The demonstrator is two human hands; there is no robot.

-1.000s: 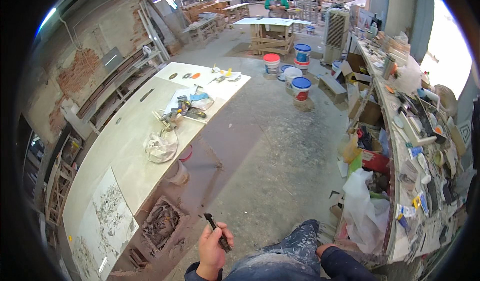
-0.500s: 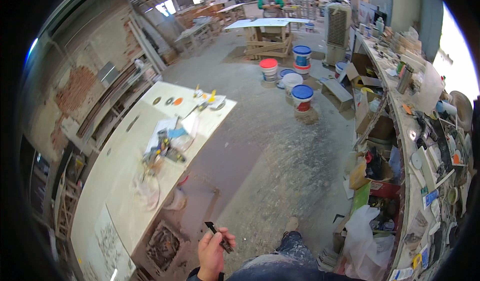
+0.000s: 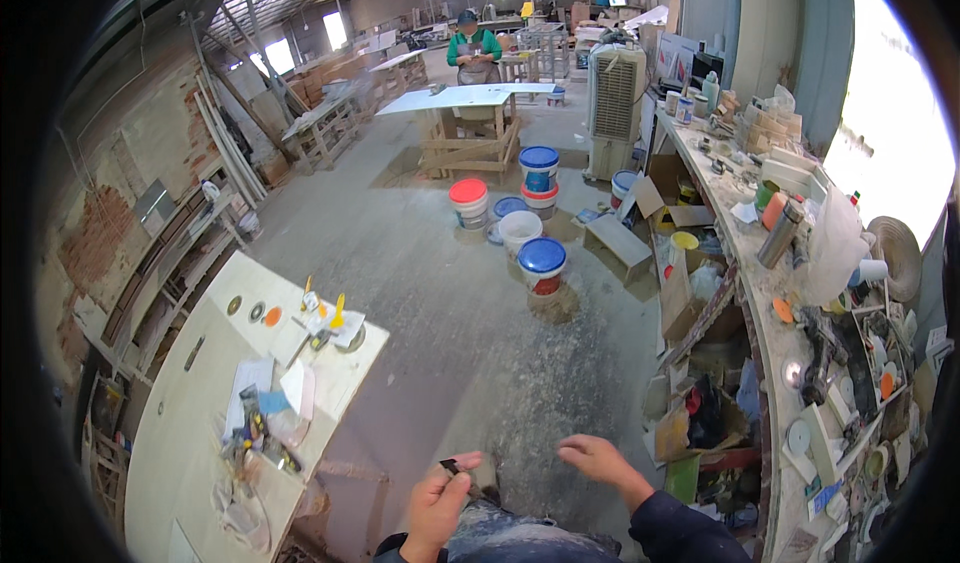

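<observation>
My left hand point(image 3: 436, 506) is closed around a small black utility knife point(image 3: 450, 467). Only a short piece of the knife shows above the fingers. My right hand point(image 3: 600, 463) is held out to the right of it, its fingers loosely stretched toward the left with nothing seen in them. The two hands are apart, in front of my body and above the floor. Nearest to the left hand is a pale worktable point(image 3: 340, 368) with hand tools point(image 3: 250, 433), a blue cloth point(image 3: 272, 402) and yellow-handled tools point(image 3: 338, 311) on it.
Ahead stand paint buckets, among them a blue-lidded one point(image 3: 542, 259) and a red-lidded one point(image 3: 468, 199). A cluttered bench point(image 3: 750, 263) runs along the right, with cardboard boxes point(image 3: 690, 293) beneath. A person in green sleeves point(image 3: 474, 51) stands behind a white-topped table point(image 3: 450, 100).
My right hand has come into view. The view has turned right and lifted, so the worktable and buckets sit further left and lower. The knife stays in my left hand, now mostly covered.
</observation>
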